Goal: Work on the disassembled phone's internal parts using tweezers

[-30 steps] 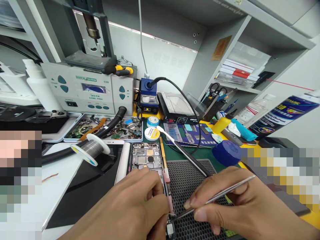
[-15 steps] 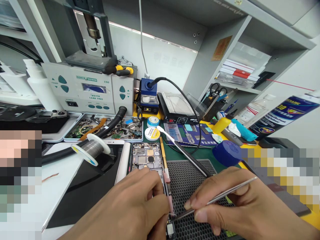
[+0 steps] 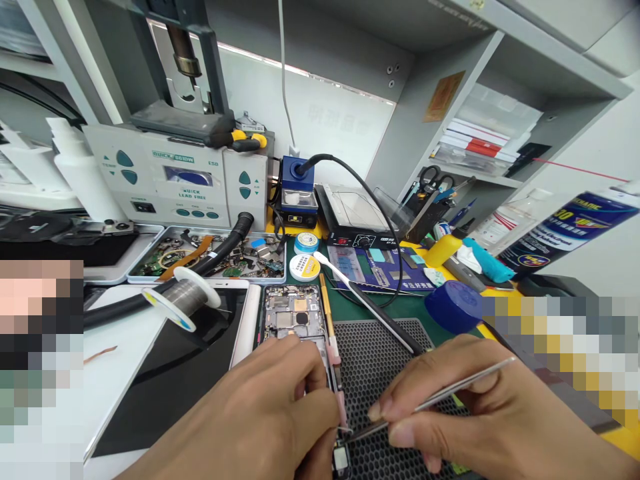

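Observation:
An opened phone (image 3: 295, 313) with its inner boards exposed lies at the centre front, partly under my left hand (image 3: 280, 407). That hand is closed, fingers curled over the phone's lower part; a thin, light-coloured tip pokes out by its fingertips, but what it belongs to is hidden. My right hand (image 3: 450, 407) pinches slim metal tweezers (image 3: 465, 383) between thumb and fingers. Their dark point reaches the phone's lower right edge, close to the left fingertips. A gold-coloured rod (image 3: 326, 307) with a pinkish part runs along the phone's right side.
A black perforated mat (image 3: 370, 353) lies right of the phone, with a soldering iron handle (image 3: 375, 310) across it. To the left are a solder spool (image 3: 187, 298) and a white-framed screen (image 3: 165, 380). Behind stand a parts tray (image 3: 133, 273) and a hot-air station (image 3: 175, 180).

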`<state>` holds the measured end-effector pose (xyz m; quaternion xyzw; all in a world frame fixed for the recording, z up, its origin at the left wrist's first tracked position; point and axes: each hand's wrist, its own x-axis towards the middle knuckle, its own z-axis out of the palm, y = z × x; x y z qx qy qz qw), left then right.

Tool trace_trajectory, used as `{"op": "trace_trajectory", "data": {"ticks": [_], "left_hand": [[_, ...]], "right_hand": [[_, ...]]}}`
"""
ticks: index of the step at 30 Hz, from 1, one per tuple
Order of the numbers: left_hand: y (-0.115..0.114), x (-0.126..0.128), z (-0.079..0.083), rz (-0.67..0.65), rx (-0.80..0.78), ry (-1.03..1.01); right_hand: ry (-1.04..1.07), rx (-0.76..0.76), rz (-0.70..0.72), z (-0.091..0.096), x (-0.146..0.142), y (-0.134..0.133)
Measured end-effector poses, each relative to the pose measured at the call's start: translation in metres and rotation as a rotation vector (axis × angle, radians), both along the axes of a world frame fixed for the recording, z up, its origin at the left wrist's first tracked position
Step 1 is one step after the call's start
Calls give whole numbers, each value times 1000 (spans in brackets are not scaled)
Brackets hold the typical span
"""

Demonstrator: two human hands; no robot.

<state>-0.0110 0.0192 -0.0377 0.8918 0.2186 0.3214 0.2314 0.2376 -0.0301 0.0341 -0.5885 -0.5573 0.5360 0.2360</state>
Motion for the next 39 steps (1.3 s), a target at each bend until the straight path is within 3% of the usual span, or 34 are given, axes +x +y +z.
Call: {"op": "trace_trajectory", "data": {"ticks": [20,25,39], "left_hand": [[-3,0,-1,17,63,12],[-2,0,-1,23,61,25],[-2,0,-4,9,50,12]], "right_hand": [[17,0,14,1,2,0],[-9,-2,-44,3,-1,-1],[48,-6,30,-3,4,1]]}}
